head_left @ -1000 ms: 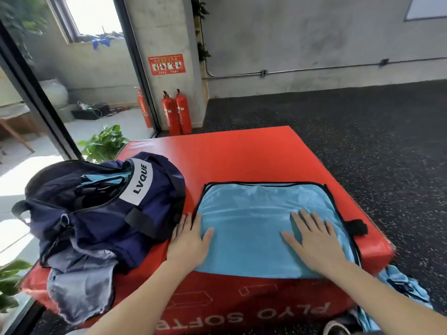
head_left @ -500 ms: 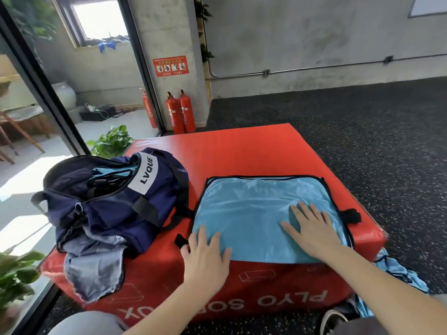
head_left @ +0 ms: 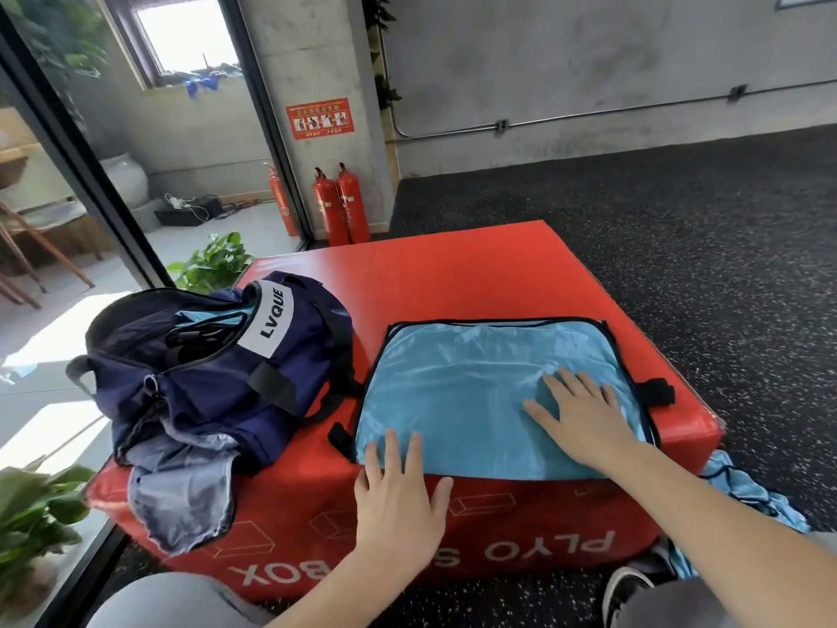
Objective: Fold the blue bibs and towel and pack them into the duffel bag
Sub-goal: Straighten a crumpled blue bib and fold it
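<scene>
While flattened: blue bib [head_left: 475, 392] lay on the red plyo box [head_left: 475, 274].
Left hand [head_left: 398, 496]: fingers straight, at bib's near edge.
Right hand [head_left: 584, 414]: fingers spread, pressing bib.
Duffel bag [head_left: 217, 369]: unzipped, left of bib.

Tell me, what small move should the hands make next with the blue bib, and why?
Probably fold it in half: the blue bib lies flat on the red box, the right hand pressing it, the left hand open at its near edge.

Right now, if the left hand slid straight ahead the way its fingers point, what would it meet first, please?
The left hand already touches the blue bib at its near edge; it would likely just slide further over it.
</scene>
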The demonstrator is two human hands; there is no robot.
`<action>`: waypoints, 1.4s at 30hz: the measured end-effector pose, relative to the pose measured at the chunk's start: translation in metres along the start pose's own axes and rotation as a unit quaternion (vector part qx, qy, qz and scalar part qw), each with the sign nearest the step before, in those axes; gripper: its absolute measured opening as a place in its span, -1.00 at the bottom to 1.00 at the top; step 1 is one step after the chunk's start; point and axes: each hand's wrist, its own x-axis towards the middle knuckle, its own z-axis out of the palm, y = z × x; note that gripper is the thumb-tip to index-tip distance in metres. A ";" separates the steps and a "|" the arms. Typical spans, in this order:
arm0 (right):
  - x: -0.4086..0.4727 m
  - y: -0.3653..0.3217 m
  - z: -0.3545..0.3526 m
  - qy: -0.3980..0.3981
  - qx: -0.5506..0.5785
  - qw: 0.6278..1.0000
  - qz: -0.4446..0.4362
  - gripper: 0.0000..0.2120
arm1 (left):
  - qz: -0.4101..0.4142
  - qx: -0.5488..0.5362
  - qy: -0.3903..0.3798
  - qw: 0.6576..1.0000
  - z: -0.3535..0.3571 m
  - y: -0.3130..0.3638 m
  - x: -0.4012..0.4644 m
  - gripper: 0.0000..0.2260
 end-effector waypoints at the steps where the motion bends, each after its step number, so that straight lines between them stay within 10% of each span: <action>1: 0.000 0.000 0.000 0.000 -0.001 1.000 -0.001 -0.24 | 0.004 -0.006 -0.005 1.000 0.001 0.001 0.000 -0.32; 29: 0.072 0.035 -0.027 -0.001 -0.002 0.999 -0.050 -0.01 | 0.099 -0.035 -0.030 0.994 -0.014 -0.020 0.310 -0.14; 33: 0.077 0.028 -0.032 0.003 0.043 0.996 -0.074 -0.38 | 0.138 0.016 -0.005 0.990 -0.012 -0.028 0.365 0.00; 37: 0.077 0.022 -0.038 -0.018 0.091 0.990 -0.104 -0.44 | 0.098 0.049 -0.005 0.994 -0.013 -0.017 0.375 -0.31; 42: 0.075 0.043 -0.046 -0.035 0.099 0.991 -0.079 -0.52 | 0.223 -0.125 -0.023 0.967 -0.015 0.023 0.278 -0.21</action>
